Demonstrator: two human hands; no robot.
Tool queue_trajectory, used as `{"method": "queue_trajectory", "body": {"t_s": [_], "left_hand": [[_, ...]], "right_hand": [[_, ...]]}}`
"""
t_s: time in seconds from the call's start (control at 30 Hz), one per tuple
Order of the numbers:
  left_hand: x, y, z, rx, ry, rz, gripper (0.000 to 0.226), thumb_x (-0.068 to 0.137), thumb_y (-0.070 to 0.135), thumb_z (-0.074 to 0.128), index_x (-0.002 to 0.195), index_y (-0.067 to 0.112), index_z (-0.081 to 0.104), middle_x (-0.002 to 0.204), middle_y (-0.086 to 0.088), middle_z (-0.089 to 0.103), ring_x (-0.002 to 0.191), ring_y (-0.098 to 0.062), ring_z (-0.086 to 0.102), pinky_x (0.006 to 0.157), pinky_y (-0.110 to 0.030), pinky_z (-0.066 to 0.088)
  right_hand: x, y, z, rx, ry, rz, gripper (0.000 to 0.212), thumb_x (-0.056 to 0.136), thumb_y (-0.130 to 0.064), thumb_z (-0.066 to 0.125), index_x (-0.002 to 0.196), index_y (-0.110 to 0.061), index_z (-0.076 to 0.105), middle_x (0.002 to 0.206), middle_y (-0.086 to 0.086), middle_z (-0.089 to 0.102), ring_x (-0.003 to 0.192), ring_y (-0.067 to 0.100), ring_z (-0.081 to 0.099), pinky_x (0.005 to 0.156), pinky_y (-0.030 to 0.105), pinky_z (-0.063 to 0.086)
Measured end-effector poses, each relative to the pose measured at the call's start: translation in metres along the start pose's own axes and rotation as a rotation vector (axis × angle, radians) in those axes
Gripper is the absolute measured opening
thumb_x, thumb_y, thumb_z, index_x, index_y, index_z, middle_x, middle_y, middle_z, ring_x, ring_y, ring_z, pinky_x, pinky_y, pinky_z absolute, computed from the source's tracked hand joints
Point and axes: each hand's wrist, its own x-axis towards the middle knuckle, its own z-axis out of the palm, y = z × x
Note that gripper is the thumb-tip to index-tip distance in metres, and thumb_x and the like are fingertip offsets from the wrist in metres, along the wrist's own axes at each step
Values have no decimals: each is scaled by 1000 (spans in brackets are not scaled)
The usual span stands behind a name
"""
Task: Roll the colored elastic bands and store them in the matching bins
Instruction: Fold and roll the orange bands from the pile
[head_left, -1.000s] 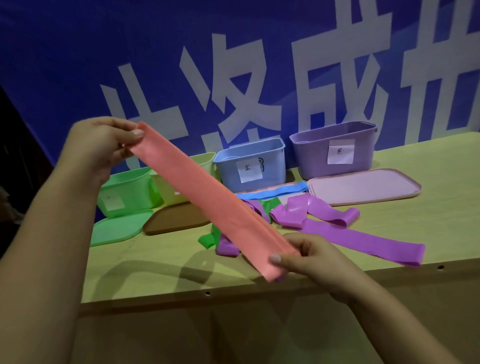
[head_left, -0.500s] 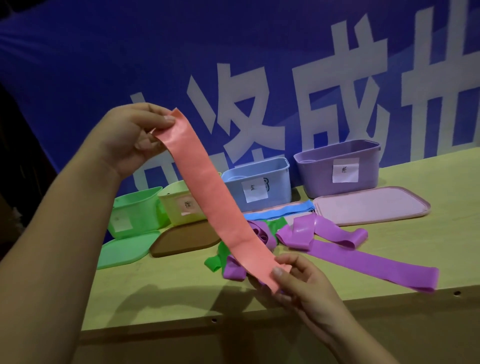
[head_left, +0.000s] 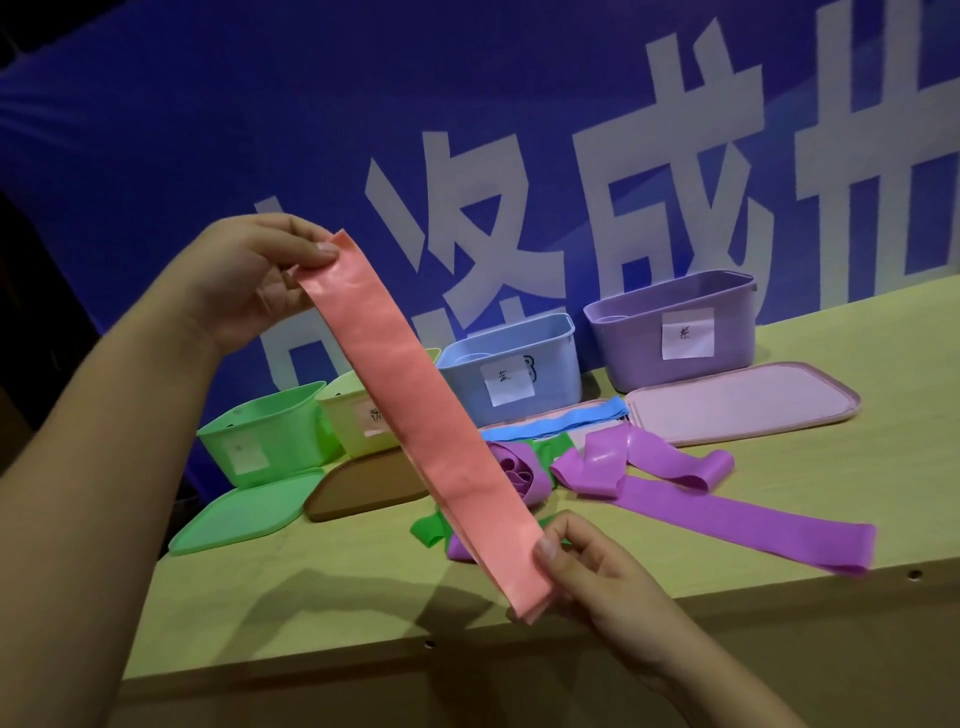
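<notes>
A flat pink elastic band (head_left: 421, 415) stretches diagonally in the air above the table. My left hand (head_left: 249, 280) pinches its upper end, and my right hand (head_left: 587, 566) pinches its lower end near the table's front edge. Purple bands (head_left: 727, 514), a green band (head_left: 431, 527) and a blue band (head_left: 556, 423) lie tangled on the table behind it. Four open bins stand in a row at the back: green (head_left: 260, 434), yellow-green (head_left: 353, 421), blue (head_left: 519, 364) and purple (head_left: 675, 327), each with a paper label.
Lids lie in front of the bins: a green lid (head_left: 244, 514), a brown lid (head_left: 363, 486) and a pink lid (head_left: 743, 402). The wooden table (head_left: 311, 613) has a front edge close to me. A blue banner with white characters (head_left: 467, 156) hangs behind.
My left hand has lifted the band's upper end higher, so the band hangs steeper. My right hand still pinches the lower end near the table edge.
</notes>
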Motion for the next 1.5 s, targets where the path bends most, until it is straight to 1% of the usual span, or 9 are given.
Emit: {"method": "queue_trajectory", "body": {"t_s": [0.27,0.43,0.57,0.73,0.87,1.07,1.3,1.4,1.5], "left_hand": [[7,-13,-23,75,100,-104,18,85,-6,50,79,5,62,69,-1,67,65,-7,65,58,-17,55],[4,-51,-49,163,161,-267,13,87,-6,53,83,4,61,86,-8,63,79,-16,62,64,-22,58],[-3,-93,-71,136,299,-382,16,86,-4,57,89,12,57,94,-10,62,82,-19,61,66,-28,52],[-10,-155,-90,-38,407,-481,24,88,-5,55,81,18,53,96,-14,61,79,-18,60,47,-19,49],[-2,-186,-98,-151,445,-476,28,92,-4,51,91,18,68,101,-8,62,89,-15,57,69,-24,49],[49,-223,-121,-145,566,-370,22,90,-4,55,101,9,69,107,-10,62,89,-16,57,70,-24,49],[67,-342,-115,107,552,-556,28,89,-6,55,117,-5,61,121,-23,58,95,-27,52,78,-29,48],[58,-391,-118,175,555,-623,26,88,-6,57,114,-7,63,118,-23,62,92,-26,54,70,-25,49],[53,-419,-128,275,566,-670,22,85,1,64,107,2,70,115,-15,66,104,-29,58,94,-34,48]], "right_hand": [[-1,-11,0,-62,37,-3,38,76,-32,70,82,-7,43,63,18,63,46,23,62,43,20,38],[14,-31,-4,-184,61,76,39,75,-19,65,112,-11,55,90,23,69,62,25,68,58,31,57],[46,-54,-10,-368,59,217,15,85,-16,63,92,-3,66,76,8,70,64,13,65,62,23,55],[103,-79,-6,-490,141,248,9,87,-15,64,79,-11,63,72,3,65,66,12,60,58,20,51],[157,-94,2,-592,191,243,7,84,-13,68,91,-12,65,70,2,60,60,11,55,50,17,49],[240,-96,6,-697,282,215,18,81,-18,72,87,-4,62,68,9,54,65,15,52,58,24,47],[301,-17,-9,-1013,246,383,25,81,-18,72,70,-5,54,64,11,51,52,17,44,52,27,40],[315,20,-7,-1303,187,413,27,81,-32,71,80,-6,62,69,7,60,60,18,51,65,29,45],[326,38,0,-1396,129,412,34,83,-37,68,95,-5,67,80,7,65,76,19,57,76,29,48]]}}
